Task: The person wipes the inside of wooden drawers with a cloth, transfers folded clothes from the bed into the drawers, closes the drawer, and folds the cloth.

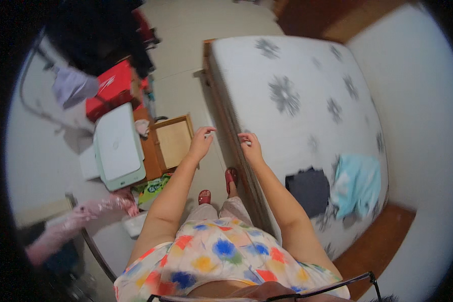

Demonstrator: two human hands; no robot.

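Observation:
Both forearms reach forward at about waist height. My left hand [202,142] hangs over the strip of tiled floor, fingers apart and loosely bent, holding nothing. It is nearest to an open wooden drawer [190,124], whose pale bottom shows. My right hand [251,147] is above the near edge of a bed, its fingers curled loosely and apart with nothing in them. The mattress [309,102] has a white cover with grey flower prints. On it, to the right, lie a dark grey folded cloth [308,191] and a light blue and white cloth [356,185].
A white and mint-green printer [119,147] stands on a wooden cabinet [151,145] at the left, with a red box [113,88] beyond it. A green packet [153,190] and a pink plastic-wrapped thing [83,215] are lower left. A wooden bed frame [226,109] borders the floor strip.

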